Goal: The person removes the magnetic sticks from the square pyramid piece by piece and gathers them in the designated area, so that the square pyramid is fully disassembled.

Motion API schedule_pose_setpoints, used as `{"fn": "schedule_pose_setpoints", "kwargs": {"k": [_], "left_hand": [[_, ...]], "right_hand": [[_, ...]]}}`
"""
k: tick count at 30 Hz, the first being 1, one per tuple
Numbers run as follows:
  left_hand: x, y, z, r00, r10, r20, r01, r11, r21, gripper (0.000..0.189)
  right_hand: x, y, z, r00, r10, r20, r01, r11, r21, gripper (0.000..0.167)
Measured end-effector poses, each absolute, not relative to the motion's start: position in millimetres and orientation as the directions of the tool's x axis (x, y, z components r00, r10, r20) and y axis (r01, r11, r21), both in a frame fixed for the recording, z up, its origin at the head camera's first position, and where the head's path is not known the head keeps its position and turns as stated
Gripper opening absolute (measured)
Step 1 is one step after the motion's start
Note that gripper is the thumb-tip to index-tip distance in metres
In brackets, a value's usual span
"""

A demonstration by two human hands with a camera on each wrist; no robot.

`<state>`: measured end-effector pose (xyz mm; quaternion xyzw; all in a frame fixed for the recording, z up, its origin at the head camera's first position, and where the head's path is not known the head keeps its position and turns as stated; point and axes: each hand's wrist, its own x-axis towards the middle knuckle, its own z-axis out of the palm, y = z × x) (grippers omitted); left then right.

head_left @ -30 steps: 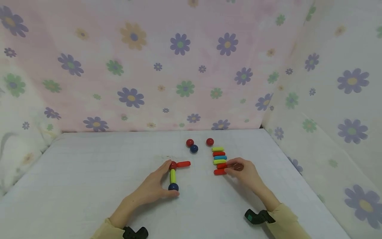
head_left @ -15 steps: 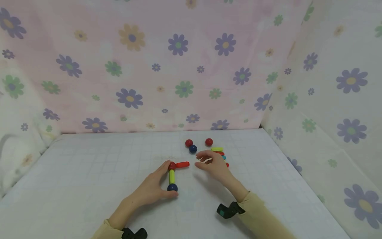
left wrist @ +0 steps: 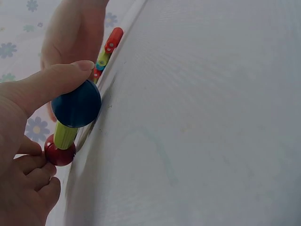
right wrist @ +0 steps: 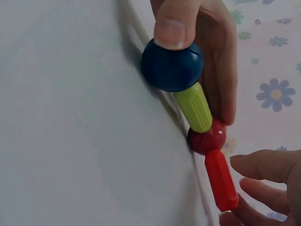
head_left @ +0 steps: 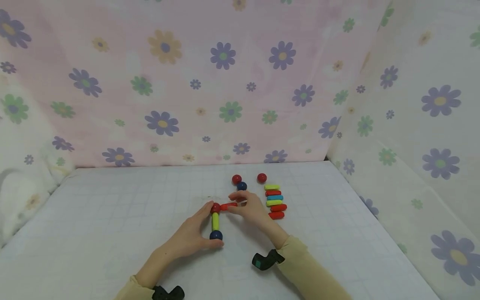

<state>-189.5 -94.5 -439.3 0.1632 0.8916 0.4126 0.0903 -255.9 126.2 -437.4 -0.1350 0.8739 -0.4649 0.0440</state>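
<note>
My left hand spans a small assembly, its thumb on the dark blue ball and fingertips at the red ball. A yellow-green rod joins these two balls. From the red ball a red rod sticks out to the right in the head view. My right hand is at this rod's free end, thumb on the near side and fingers beyond it. In the right wrist view its thumb tip is right beside the rod, and a fingertip shows behind the lower end.
Several loose rods in red, yellow-green and blue lie in a column right of the right hand. Behind them are a single red ball and another red ball against a dark blue ball. A flowered cloth hangs behind the white table.
My right hand has left the column of rods and moved left to the assembly's red rod. The left hand keeps its place on the assembly.
</note>
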Motion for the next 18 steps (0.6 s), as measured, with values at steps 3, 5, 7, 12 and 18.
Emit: {"fn": "schedule_pose_setpoints", "kwargs": {"k": [3, 5, 7, 12, 18], "left_hand": [[-189.8, -94.0, -438.3, -0.931, 0.365, -0.022, 0.219, 0.606, 0.764, 0.112], [-189.9, -93.8, -438.0, -0.931, 0.363, -0.024, 0.217, 0.608, 0.763, 0.112], [-189.8, -93.6, -438.1, -0.932, 0.362, -0.027, 0.216, 0.613, 0.760, 0.112], [-189.2, -93.8, -437.6, -0.932, 0.361, -0.020, 0.219, 0.609, 0.763, 0.112], [-189.4, -94.0, -437.3, -0.932, 0.362, -0.029, 0.211, 0.605, 0.767, 0.112]], "right_hand": [[-255.0, 125.7, -441.8, -0.954, -0.299, 0.012, -0.179, 0.537, -0.824, 0.033], [-255.0, 125.2, -443.8, -0.946, -0.323, 0.015, -0.194, 0.531, -0.825, 0.033], [-253.9, 124.6, -444.1, -0.940, -0.342, 0.019, -0.209, 0.527, -0.824, 0.033], [-253.1, 123.2, -444.8, -0.931, -0.364, 0.021, -0.225, 0.528, -0.819, 0.032], [-253.2, 122.2, -446.3, -0.930, -0.367, 0.014, -0.227, 0.544, -0.808, 0.028]]}}
